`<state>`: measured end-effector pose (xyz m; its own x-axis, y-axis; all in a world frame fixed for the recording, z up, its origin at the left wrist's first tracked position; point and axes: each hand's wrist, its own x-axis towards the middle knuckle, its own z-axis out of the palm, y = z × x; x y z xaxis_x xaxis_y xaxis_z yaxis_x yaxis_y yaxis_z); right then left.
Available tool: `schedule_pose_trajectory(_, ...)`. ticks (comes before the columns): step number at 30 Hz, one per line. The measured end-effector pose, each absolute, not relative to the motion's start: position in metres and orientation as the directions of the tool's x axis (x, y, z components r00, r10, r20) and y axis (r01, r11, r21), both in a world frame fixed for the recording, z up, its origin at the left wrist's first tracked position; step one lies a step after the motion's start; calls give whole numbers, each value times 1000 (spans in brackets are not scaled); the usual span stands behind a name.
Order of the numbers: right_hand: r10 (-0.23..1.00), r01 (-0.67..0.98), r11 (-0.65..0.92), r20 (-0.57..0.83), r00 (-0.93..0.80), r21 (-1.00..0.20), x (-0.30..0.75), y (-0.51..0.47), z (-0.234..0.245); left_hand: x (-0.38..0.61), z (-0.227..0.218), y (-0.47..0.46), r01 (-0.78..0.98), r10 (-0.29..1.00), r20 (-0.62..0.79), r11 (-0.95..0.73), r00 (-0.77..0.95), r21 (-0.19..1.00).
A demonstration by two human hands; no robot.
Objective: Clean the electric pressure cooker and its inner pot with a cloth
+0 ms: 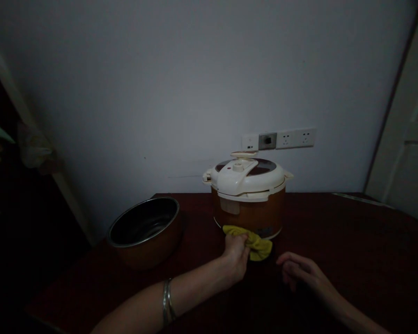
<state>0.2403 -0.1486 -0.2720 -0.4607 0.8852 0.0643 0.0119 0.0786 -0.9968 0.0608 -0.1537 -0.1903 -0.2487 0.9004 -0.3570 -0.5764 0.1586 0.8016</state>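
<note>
Yellow cloth point(254, 242), lower centre of the frame, bunched on the dark table point(351, 241) against the base of the orange pressure cooker point(250, 199). Left hand point(236, 254) clenches its left end; right hand point(299, 271), lower right, lies loosely curled, grasping nothing, near the cloth.

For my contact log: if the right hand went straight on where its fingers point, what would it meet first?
Probably the yellow cloth gripped by the left hand in front of the cooker; the right hand points leftward at it, depth unclear.
</note>
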Motion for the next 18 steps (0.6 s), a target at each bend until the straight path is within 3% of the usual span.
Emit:
schedule_pose_trajectory(3, 887, 7, 71, 60, -459, -997, 240, -149, -272, 69, -173, -163, -582, 932, -341, 211, -123, 786)
schedule_pose_trajectory(8, 888, -30, 20, 32, -460, -999, 242, -148, -275, 42, -153, -188, -491, 983, -183, 155, -10, 857)
schedule_pose_trajectory(10, 885, -41, -1, 18, -465, -999, 242, -148, -278, 19, -150, -204, -434, 978, -204, 201, 42, 878)
schedule_pose_trajectory(12, 879, -49, -17, 8, -476, -999, 241, -147, -280, -8, -143, -220, -434, 928, -365, 361, 80, 825)
schedule_pose_trajectory(14, 874, -49, -32, -4, -486, -998, 241, -146, -283, -34, -130, -230, -471, 884, -466, 397, -36, 788)
schedule_pose_trajectory(18, 867, -17, -33, -20, -497, -999, 242, -145, -287, -79, -81, -218, -445, 891, -322, 159, -320, 881)
